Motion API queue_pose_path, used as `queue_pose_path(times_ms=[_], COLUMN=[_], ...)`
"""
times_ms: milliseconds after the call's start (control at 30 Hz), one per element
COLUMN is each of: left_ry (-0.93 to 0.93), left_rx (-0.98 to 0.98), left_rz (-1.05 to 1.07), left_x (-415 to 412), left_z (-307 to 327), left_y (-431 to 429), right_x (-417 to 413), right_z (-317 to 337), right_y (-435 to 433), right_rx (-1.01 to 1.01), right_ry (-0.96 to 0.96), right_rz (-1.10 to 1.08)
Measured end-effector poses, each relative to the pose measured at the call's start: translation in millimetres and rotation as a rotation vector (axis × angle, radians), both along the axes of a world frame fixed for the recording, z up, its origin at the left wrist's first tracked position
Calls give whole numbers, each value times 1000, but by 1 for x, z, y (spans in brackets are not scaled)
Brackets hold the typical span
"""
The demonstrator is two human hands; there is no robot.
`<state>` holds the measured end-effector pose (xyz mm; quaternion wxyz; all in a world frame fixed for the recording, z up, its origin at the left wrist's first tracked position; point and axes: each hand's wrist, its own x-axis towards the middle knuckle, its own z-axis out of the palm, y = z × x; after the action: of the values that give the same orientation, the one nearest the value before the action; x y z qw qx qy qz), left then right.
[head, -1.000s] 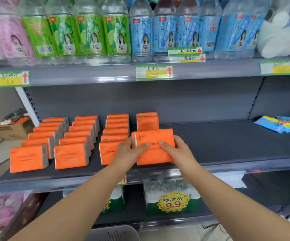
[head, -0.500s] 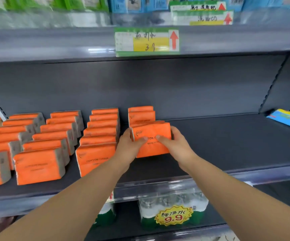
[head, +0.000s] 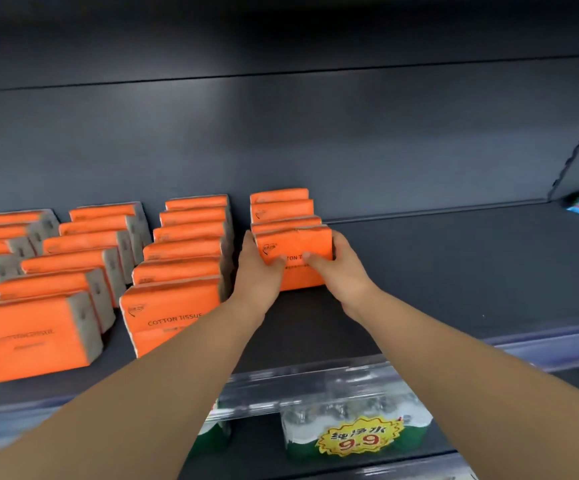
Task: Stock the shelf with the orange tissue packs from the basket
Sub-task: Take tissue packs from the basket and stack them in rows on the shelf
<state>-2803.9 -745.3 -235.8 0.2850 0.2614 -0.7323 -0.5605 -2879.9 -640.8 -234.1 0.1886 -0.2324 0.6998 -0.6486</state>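
Head view: the step in hand is placement; the left hand and right hand each grip one end of the orange tissue pack, thumbs on its front face, holding it upright on the shelf against the front of the rightmost row. The next move probably calls for seating it flush, then releasing both hands without tipping it. The pack is a soft-looking orange block with dark lettering.
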Motion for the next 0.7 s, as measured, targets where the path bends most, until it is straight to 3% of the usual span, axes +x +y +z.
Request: queue_pose_path(times_ms=[700], left_ry=[-124], left_rx=[82], left_rz=[129], left_x=[-4], left_z=[-14], left_y=[-7], right_x=[-10], right_z=[-11], right_y=[-12], right_rx=[114], right_ry=[-9], right_rz=[-66])
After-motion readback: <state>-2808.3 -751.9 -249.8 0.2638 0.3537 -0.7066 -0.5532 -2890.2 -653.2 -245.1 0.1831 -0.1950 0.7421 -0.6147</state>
